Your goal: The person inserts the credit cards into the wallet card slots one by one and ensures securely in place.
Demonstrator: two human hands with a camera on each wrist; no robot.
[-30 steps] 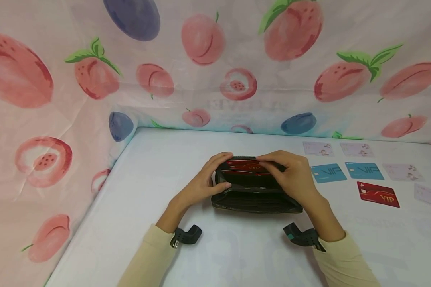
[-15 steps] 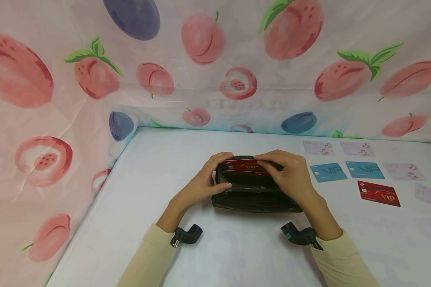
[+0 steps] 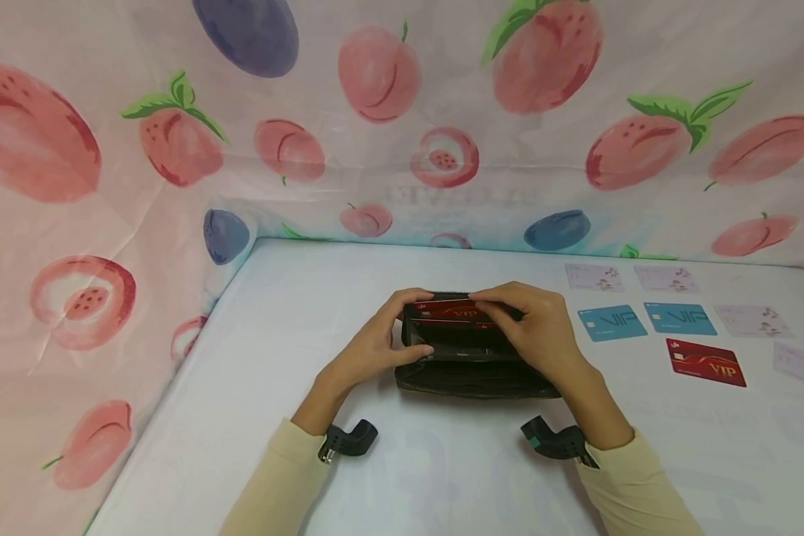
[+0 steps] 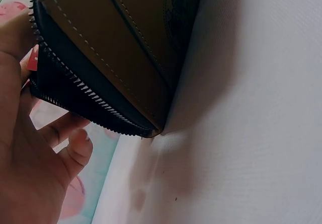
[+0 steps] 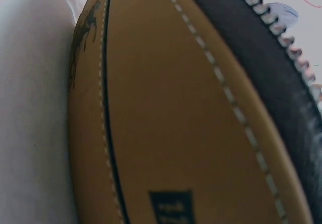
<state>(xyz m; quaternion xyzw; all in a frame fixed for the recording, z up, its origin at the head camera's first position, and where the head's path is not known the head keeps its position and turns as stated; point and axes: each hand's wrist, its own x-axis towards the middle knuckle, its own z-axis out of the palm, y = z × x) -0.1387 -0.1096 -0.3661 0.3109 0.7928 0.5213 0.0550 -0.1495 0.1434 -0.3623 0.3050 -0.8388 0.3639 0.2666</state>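
Note:
A dark-lined zip wallet point(image 3: 476, 389) stands gaping on the white table, its brown stitched outside point(image 5: 166, 103) filling much of the right wrist view. My left hand point(image 3: 373, 344) grips its left end, thumb inside on the divider and fingers behind the back edge. In the rear part sits a red VIP card point(image 3: 440, 312), with the edge of another red card point(image 3: 485, 325) just in front. My right hand point(image 3: 543, 324) pinches the rear red card at its upper edge, thumb and forefinger together. The card's lower part is hidden in the wallet.
To the right lie a red VIP card point(image 3: 706, 362), two blue VIP cards point(image 3: 613, 323) and several pale pink cards point(image 3: 666, 279). A fruit-printed cloth point(image 3: 375, 141) rises behind and on the left of the table point(image 3: 295, 298).
My right hand has slid a little left along the wallet's back, and the rear red card has shifted left with it. The left hand has barely moved.

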